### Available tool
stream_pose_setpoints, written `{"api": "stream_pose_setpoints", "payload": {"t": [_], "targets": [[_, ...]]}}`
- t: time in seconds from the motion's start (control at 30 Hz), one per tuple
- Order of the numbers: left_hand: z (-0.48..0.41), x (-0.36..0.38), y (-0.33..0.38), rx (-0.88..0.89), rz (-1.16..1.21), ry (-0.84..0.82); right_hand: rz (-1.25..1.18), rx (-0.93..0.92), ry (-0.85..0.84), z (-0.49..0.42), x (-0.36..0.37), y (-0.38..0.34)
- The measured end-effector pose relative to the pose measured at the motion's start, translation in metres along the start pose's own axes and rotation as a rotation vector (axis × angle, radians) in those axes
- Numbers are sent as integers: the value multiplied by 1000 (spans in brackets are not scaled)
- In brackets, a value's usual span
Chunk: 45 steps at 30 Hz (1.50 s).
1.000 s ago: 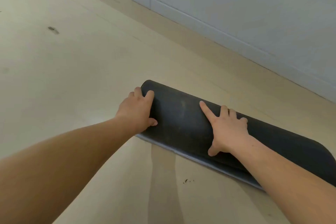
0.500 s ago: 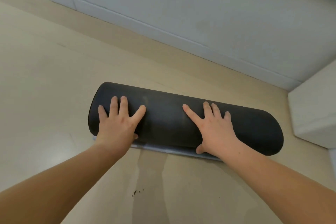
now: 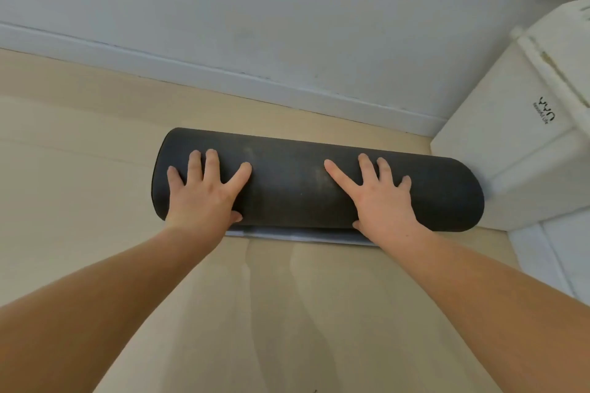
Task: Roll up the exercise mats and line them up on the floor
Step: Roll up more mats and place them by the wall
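Since the prior frame the rolled mat (image 3: 287,182) has come nearer the baseboard (image 3: 223,73). It lies on the floor (image 3: 79,185) at centre frame, its right end now just beside the white box (image 3: 510,143) at right. Left hand (image 3: 204,195) and right hand (image 3: 383,198) press flat on top, fingers spread, clasping nothing. The box bears a black logo (image 3: 546,112); its small print is unreadable.

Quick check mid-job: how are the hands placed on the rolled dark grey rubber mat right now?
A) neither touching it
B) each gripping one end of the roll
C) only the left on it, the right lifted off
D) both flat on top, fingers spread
D: the left hand and the right hand both press flat, fingers spread, on top of the rolled dark grey rubber mat, well in from its two ends.
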<state>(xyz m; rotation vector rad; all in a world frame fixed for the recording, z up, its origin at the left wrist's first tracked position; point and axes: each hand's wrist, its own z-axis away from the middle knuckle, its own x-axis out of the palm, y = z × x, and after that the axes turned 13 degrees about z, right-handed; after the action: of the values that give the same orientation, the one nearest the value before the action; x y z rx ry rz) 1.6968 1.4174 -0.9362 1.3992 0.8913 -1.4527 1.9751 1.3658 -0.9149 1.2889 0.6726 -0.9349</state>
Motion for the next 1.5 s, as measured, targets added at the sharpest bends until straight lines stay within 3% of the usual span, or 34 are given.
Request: {"api": "stream_pose_setpoints", "payload": {"t": [0.3,0.5,1.23,1.37,1.5], "targets": [[-49,-4,29,44,4,50,-25,-8,-41,-44,12,27],[-63,16,16,43,25,82,53,23,94,-47,37,18],[-225,6,36,-44,90,24,44,81,117,-194,45,62],[-227,1,29,-29,200,-61,46,77,87,-198,43,59],[-221,-21,18,-20,329,-263,52,81,72,-196,44,58]]}}
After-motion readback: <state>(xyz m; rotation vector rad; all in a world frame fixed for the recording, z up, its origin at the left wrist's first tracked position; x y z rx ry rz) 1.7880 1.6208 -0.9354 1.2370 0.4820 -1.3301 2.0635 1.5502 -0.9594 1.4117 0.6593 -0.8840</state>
